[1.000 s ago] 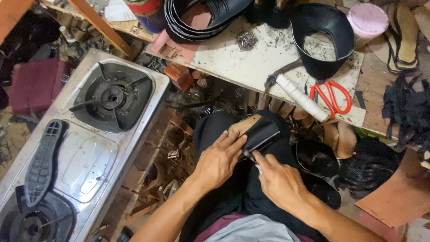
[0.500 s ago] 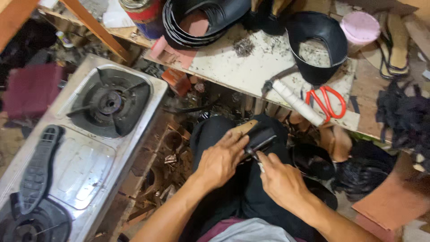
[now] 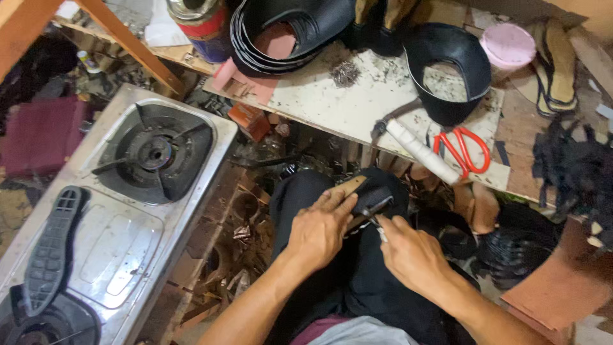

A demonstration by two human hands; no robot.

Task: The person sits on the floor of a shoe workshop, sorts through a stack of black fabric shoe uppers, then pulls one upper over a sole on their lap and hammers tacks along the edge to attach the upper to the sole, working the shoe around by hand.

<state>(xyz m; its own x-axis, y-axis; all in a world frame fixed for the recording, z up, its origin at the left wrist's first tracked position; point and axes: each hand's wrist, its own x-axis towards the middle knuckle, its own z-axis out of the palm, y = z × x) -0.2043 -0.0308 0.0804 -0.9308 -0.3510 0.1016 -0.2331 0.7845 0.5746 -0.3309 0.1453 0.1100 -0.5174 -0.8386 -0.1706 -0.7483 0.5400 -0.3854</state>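
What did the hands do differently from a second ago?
Almost nothing changed. The left hand still presses the dark shoe piece on the lap, and the right hand still works a thin metal tool at its edge, shifting only slightly. The red scissors and the stove stayed where they were; only the camera moved.

Open stove top (image 3: 121, 249) left, cluttered workbench (image 3: 332, 108) ahead, scissors (image 3: 463, 148) near edge

soft, even daylight from above; the pale counter (image 3: 332, 105) and steel stove (image 3: 121, 236) show mild glare. the floor beneath sits in deep shadow. edges bend slightly, and fine detail is a little blurred.
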